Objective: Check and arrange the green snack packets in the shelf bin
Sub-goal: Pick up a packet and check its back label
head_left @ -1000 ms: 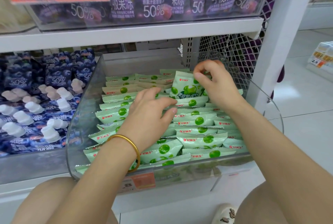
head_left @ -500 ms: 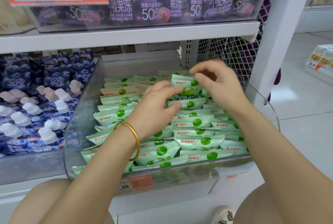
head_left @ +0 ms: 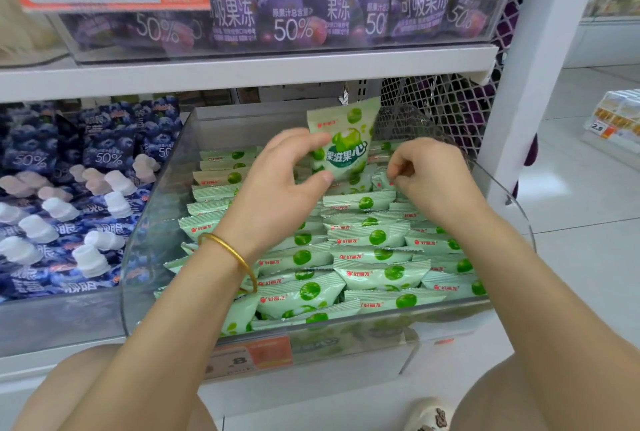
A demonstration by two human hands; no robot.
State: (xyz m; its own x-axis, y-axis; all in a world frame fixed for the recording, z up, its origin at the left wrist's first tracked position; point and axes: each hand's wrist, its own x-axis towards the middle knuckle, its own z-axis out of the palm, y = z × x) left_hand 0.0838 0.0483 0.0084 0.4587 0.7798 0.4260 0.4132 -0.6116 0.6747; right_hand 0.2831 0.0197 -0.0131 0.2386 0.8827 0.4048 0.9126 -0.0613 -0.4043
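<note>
Pinching a green packet (head_left: 341, 143) at twelve o'clock, the left hand (head_left: 277, 188) holds it up to check; the right hand (head_left: 433, 181) curls, grip unclear.

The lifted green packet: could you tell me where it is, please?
In the head view, the lifted green packet is held up by the left hand above the rear rows of the clear bin, just left of the right hand.

A plain, smooth gold bangle (head_left: 242, 261) rings the wrist of the left hand (head_left: 273, 195). The left forearm (head_left: 166, 319) and right forearm (head_left: 554, 292) are bare, as are the left knee (head_left: 69, 385) and right knee (head_left: 526, 392). A pale slipper (head_left: 429, 416) carries a small dark ornament.
</note>
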